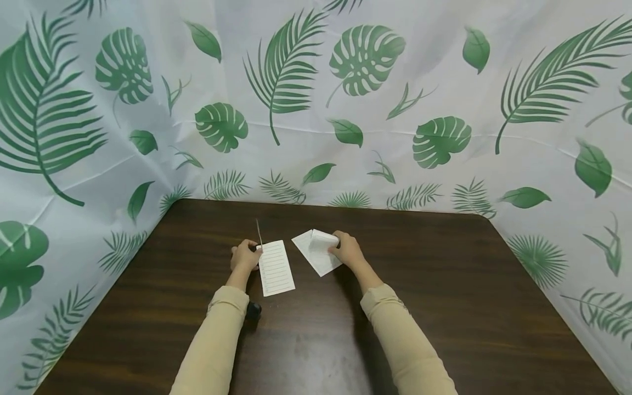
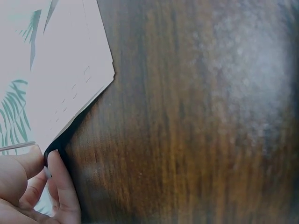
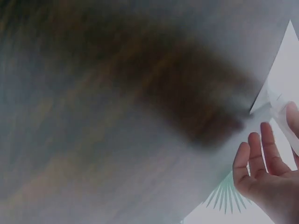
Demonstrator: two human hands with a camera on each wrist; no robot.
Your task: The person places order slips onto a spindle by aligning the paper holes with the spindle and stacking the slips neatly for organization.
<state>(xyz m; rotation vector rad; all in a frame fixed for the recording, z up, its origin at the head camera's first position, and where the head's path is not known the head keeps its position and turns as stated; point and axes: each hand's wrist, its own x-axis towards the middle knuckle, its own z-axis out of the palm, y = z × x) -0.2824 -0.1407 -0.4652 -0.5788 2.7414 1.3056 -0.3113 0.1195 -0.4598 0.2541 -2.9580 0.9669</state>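
Head view showed both my hands near the far side of a dark brown table with a wood-grain top (image 1: 306, 351). My left hand (image 1: 243, 257) pinched the far left corner of a white rectangular paper printed with dark lines (image 1: 277, 270), thumb against fingertips. At that same corner, a thin pale strip (image 1: 259, 232) rose beside my fingers; I could not tell what it was. From the left wrist, a dark edge showed in my pinch along with the paper, though whether it belonged to the paper I could not tell.

To the right, my right hand (image 1: 349, 250) grasped the far right part of a white paper sheet, partly folded over on itself (image 1: 320, 262). One corner of the sheet pointed toward the near side, and faint lines showed on its left part. The right wrist view caught my other three fingers extended, clear of the sheet.

The two papers lay close together but apart, a narrow band of tabletop between them. Just right of my left forearm, nearer than the lined paper, sat a small black rounded object (image 1: 254, 311), too indistinct to name. Cream long sleeves (image 1: 212, 340) covered my forearms. Beyond the table hung a white cloth patterned with green leaves (image 1: 306, 145).
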